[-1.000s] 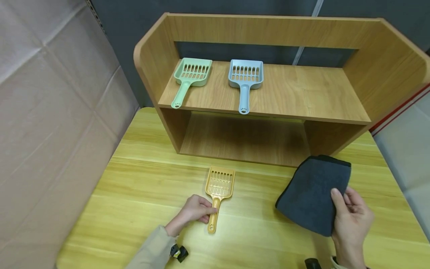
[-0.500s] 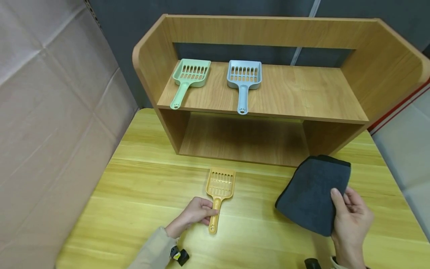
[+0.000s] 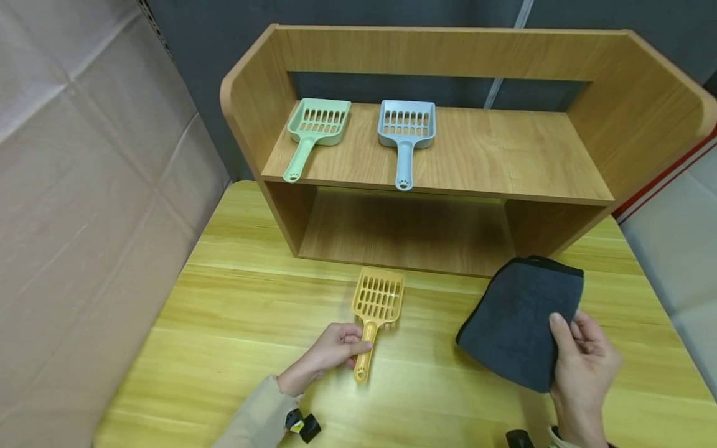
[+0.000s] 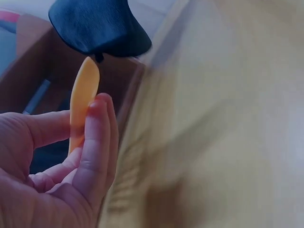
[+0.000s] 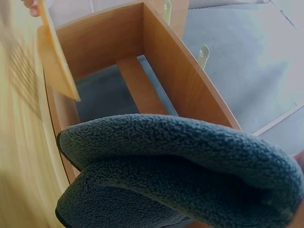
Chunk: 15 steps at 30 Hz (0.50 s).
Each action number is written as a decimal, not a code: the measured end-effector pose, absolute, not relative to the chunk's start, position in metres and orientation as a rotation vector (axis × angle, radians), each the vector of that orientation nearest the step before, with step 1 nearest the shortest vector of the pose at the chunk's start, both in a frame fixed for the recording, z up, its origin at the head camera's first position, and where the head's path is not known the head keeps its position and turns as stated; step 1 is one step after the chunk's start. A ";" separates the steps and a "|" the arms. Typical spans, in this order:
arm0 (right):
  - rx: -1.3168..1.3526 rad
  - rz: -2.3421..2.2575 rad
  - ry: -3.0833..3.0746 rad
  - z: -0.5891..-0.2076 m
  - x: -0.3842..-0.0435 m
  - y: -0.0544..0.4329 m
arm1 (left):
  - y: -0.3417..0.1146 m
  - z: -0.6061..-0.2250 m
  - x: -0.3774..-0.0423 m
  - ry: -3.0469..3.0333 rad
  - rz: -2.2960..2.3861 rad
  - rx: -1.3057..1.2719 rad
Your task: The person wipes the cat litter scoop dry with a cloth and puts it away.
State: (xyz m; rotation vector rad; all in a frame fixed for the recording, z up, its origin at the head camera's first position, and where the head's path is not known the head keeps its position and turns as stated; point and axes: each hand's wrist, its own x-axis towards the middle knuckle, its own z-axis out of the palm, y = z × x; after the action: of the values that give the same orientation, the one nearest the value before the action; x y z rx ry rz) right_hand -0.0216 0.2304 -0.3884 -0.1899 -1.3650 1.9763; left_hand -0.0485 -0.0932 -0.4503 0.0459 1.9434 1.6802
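My left hand (image 3: 334,350) pinches the handle of a yellow slotted litter scoop (image 3: 378,295) between thumb and fingers. In the left wrist view the scoop's handle (image 4: 84,97) shows edge-on between the fingertips, and its shadow falls on the table apart from it. My right hand (image 3: 585,361) holds a folded dark grey cloth (image 3: 518,323) by its right side, thumb on top. Seen from the right wrist, the cloth (image 5: 180,137) has a fuzzy, thick fold and hides most of that hand. The scoop (image 5: 54,61) appears tilted at the upper left there.
A two-level wooden shelf (image 3: 521,152) stands at the back of the table (image 3: 224,323). On its upper board lie a green litter scoop (image 3: 319,124) and a blue litter scoop (image 3: 406,127), handles overhanging the front edge. A pale padded wall (image 3: 101,205) borders the left.
My left hand has raised the yellow litter scoop from the table and shifted it slightly right and away from me. The right hand with the cloth has barely moved.
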 end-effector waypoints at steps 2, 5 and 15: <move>-0.160 1.982 -1.345 -0.389 -0.022 0.229 | -0.090 -0.444 -0.049 1.917 1.697 0.063; -0.100 1.995 -1.302 -0.390 -0.023 0.226 | -0.083 -0.434 -0.050 1.882 1.712 0.102; 0.062 1.854 -1.343 -0.394 -0.021 0.207 | -0.059 -0.411 -0.056 1.785 1.724 0.232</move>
State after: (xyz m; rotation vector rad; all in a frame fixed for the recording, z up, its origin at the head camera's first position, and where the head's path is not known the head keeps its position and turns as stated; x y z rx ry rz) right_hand -0.0210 0.2070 -0.3938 0.0624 -1.3433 1.8537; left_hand -0.0562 -0.0591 -0.4107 0.2317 1.7845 1.7244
